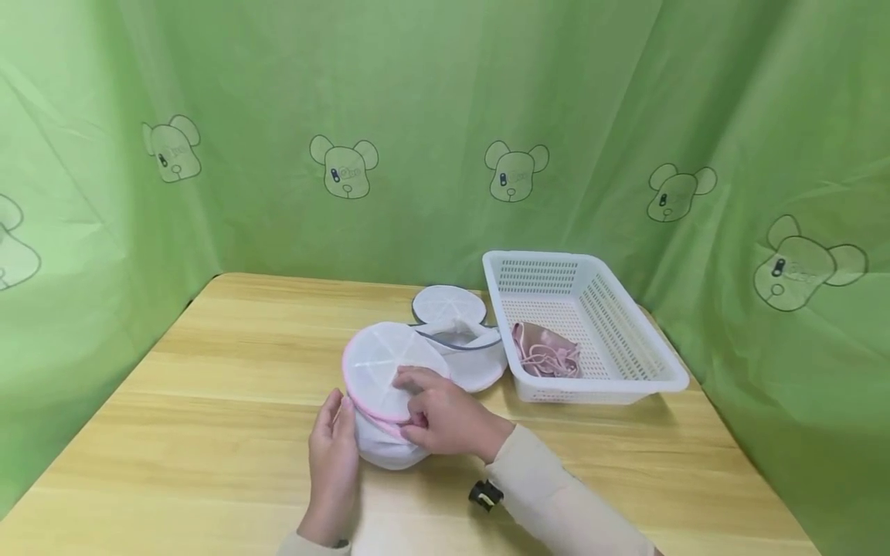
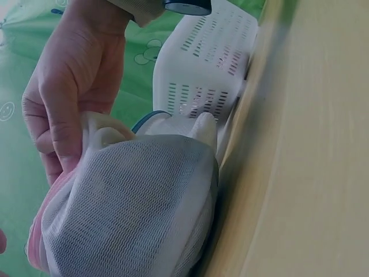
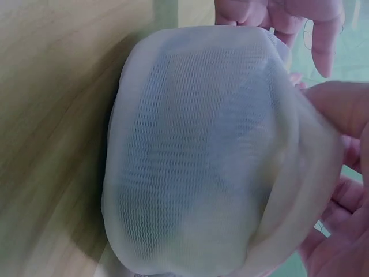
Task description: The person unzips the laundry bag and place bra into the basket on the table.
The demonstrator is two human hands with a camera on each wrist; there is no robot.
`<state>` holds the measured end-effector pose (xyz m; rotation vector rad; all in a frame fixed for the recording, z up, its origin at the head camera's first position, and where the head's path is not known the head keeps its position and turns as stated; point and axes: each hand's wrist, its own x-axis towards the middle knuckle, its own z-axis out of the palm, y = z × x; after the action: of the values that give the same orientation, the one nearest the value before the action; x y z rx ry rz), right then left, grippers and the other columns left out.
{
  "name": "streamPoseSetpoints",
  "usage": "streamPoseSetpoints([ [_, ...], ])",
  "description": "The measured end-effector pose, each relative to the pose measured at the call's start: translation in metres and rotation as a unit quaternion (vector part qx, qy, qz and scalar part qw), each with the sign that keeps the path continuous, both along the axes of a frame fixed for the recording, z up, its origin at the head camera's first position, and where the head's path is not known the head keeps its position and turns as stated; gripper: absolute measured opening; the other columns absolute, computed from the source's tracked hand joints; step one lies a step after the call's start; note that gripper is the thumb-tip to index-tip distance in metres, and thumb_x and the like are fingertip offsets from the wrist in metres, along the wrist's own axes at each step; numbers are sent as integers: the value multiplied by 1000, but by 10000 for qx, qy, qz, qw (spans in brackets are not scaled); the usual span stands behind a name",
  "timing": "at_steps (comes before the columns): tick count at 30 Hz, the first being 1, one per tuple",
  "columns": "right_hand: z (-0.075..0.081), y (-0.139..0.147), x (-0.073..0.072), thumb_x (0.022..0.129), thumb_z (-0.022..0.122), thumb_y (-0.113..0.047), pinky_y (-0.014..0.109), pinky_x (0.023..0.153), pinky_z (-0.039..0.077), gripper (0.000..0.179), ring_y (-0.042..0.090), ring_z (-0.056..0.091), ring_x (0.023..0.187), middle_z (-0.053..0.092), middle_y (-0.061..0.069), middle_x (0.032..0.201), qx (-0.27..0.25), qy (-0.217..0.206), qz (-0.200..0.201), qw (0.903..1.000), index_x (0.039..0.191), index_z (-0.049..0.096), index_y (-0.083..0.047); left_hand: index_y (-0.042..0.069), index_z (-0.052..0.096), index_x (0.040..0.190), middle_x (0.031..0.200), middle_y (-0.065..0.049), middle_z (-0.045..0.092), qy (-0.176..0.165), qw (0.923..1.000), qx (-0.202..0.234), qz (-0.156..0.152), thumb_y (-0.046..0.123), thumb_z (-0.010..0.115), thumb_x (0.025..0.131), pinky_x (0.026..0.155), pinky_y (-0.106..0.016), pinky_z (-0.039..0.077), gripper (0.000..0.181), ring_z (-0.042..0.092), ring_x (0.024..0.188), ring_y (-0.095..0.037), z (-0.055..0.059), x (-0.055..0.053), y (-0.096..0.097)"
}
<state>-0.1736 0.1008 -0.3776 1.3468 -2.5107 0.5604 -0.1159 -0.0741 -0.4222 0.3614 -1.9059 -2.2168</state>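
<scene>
A white mesh laundry bag [image 1: 392,455] with pink trim stands on the table, its round lid [image 1: 382,363] tilted up. My right hand [image 1: 445,413] pinches the edge of the bag by the pink trim; the same grip of the right hand [image 2: 81,86] shows in the left wrist view. Beside the bag's left side is my left hand [image 1: 334,455], fingers fairly straight. In the right wrist view the left hand [image 3: 282,17] appears at the top, close to the mesh. Behind stands a second mesh laundry bag [image 1: 480,367] with navy trim, its lid [image 1: 448,303] raised.
To the right is a white plastic basket [image 1: 626,324] with slotted walls, holding a shiny pink drawstring pouch [image 1: 545,351]. A small black object [image 1: 484,495] is by my right sleeve. Green curtains [image 1: 431,77] with bear prints surround the wooden table [image 1: 208,417].
</scene>
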Motion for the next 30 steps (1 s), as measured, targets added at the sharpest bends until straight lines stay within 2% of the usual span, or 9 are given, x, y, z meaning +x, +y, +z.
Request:
streamPoseSetpoints([
  [3, -2, -1, -1, 72, 79, -13, 29, 106, 38, 29, 25, 51, 125, 63, 9, 118, -112, 44, -145, 9998, 64, 52, -15, -2, 28, 149, 152, -21, 29, -41, 10000, -46, 2, 34, 46, 102, 112, -45, 29, 62, 31, 138, -36, 0, 0, 1],
  [8, -6, 0, -3, 75, 78, -7, 29, 105, 39, 24, 23, 56, 117, 64, 9, 116, -318, 148, -208, 9992, 86, 57, -9, -3, 29, 148, 147, -23, 34, -200, 9998, 45, 64, 33, 49, 101, 109, -45, 34, 62, 39, 131, -38, 1, -1, 2],
  [13, -3, 1, -2, 79, 76, -9, 31, 102, 43, 25, 23, 57, 114, 64, 10, 114, -469, 39, -253, 9986, 97, 58, -7, -3, 29, 148, 145, -24, 34, -305, 9994, 140, -5, 26, 54, 99, 108, -43, 36, 62, 40, 129, -37, 0, -1, 2],
  [17, 1, 3, -1, 82, 72, -8, 33, 99, 46, 22, 23, 58, 111, 63, 12, 116, -647, -12, -291, 9975, 100, 58, -5, -3, 28, 148, 144, -23, 37, -329, 9992, 206, -56, 17, 56, 97, 105, -38, 40, 61, 43, 126, -35, 0, -1, 2],
  [23, 6, 6, -3, 86, 67, -4, 32, 91, 51, 14, 24, 61, 106, 62, 13, 119, -1048, 8, -494, 9933, 96, 58, -6, -1, 30, 147, 143, -21, 39, -353, 9987, 366, -42, 3, 55, 92, 100, -30, 45, 61, 45, 123, -32, 1, 0, 4],
  [27, 12, 8, -6, 86, 67, -2, 27, 77, 55, 13, 21, 63, 92, 64, 14, 114, -1640, 136, -711, 9838, 94, 57, -6, -1, 29, 148, 146, -22, 36, -339, 9988, 357, -77, -2, 54, 89, 102, -34, 43, 64, 43, 127, -35, 1, -1, 3],
  [30, 17, 11, -10, 86, 67, 0, 24, 71, 56, 14, 21, 63, 86, 65, 15, 106, -2127, 330, -882, 9726, 95, 57, -3, -1, 29, 148, 147, -21, 35, -373, 9987, 345, -81, -6, 53, 86, 101, -34, 43, 67, 42, 129, -36, 1, -2, 3],
])
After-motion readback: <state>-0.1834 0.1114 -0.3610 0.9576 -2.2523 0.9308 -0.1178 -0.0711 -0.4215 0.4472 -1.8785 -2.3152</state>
